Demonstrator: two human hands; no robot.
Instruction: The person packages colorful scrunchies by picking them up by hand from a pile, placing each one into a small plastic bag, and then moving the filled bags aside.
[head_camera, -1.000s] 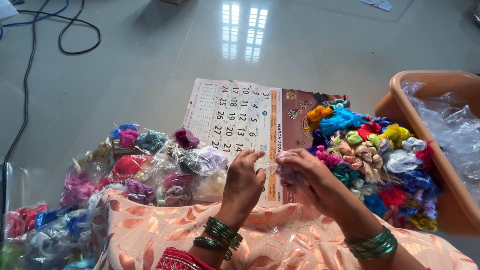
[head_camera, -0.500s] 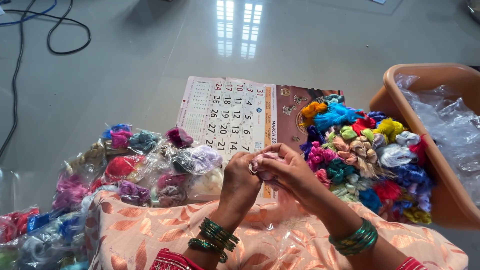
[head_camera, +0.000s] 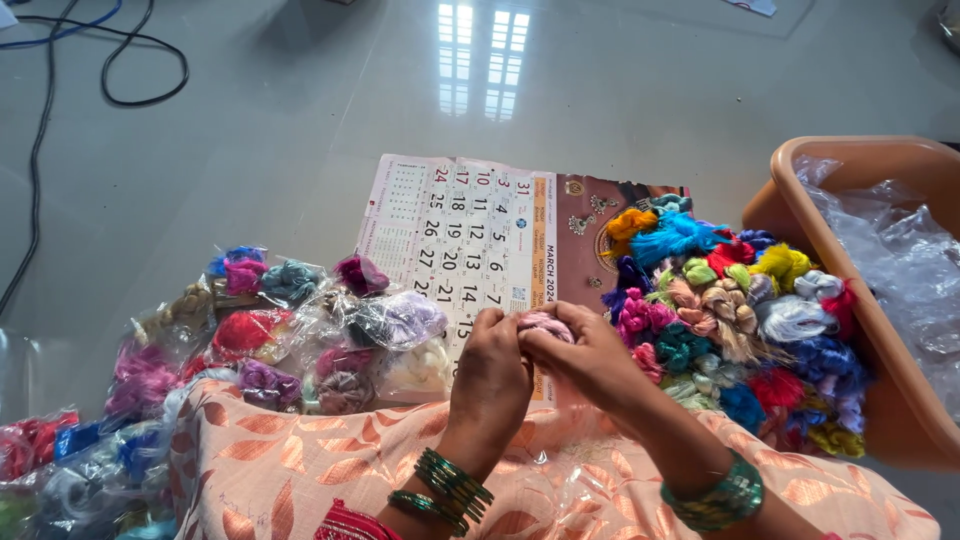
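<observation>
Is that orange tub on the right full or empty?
Partly filled. The orange tub holds only crumpled clear plastic bags; none of the loose thread bundles lie inside it, they sit on the floor beside it.

- A second ago the right hand (head_camera: 590, 360) lay apart from the left hand (head_camera: 492, 375), fingers spread low beside the pile of loose thread bundles (head_camera: 740, 330); now the two hands press together.
- A small pink thread bundle (head_camera: 545, 322), barely visible earlier, now sits pinched between both sets of fingertips.
- Both hands have drawn in from the pile, over the edge of the calendar sheet (head_camera: 470, 235).
</observation>
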